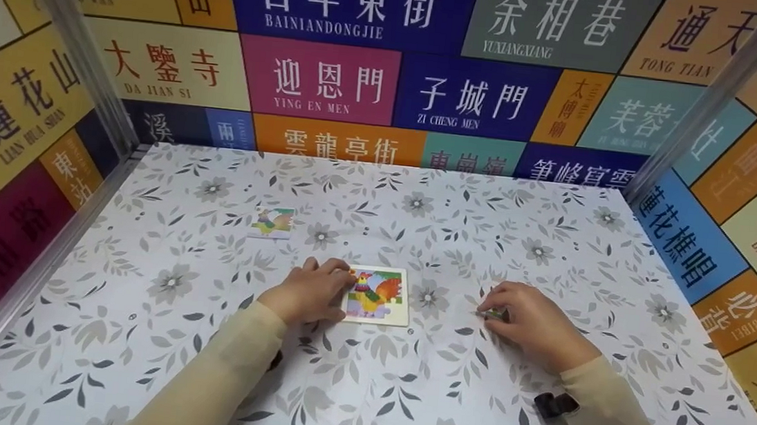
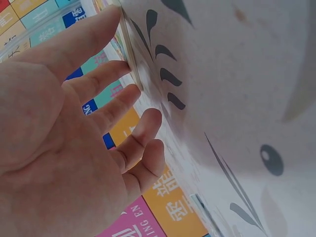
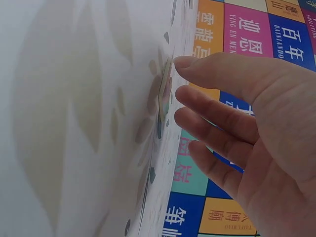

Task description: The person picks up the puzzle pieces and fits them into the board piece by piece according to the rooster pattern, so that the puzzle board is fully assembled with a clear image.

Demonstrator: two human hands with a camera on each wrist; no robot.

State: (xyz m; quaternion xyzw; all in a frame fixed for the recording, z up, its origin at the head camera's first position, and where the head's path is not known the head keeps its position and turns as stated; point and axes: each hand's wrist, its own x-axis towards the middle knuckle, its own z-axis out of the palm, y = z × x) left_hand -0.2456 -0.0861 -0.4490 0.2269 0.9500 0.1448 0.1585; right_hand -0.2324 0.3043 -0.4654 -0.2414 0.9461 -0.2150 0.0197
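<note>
A small white-framed jigsaw puzzle [image 1: 377, 296] with a colourful rooster picture lies flat on the table. My left hand [image 1: 312, 291] rests at its left edge. In the left wrist view, the fingers of that hand [image 2: 74, 123] reach out to the puzzle board's rim [image 2: 129, 49], thumb and fingertips against it. To the right of the board, my right hand [image 1: 535, 321] is low over a small puzzle piece [image 1: 498, 313]. The right wrist view shows this piece [image 3: 165, 91] close to the table, near the thumb tip of the loosely bent hand [image 3: 247, 118]; a firm grip is not visible.
A second rooster picture [image 1: 271, 222], about the size of a small card, lies behind and left of the board. White floral cloth [image 1: 451, 393] covers the table. Walls with coloured Chinese sign panels [image 1: 321, 82] stand at the back and both sides.
</note>
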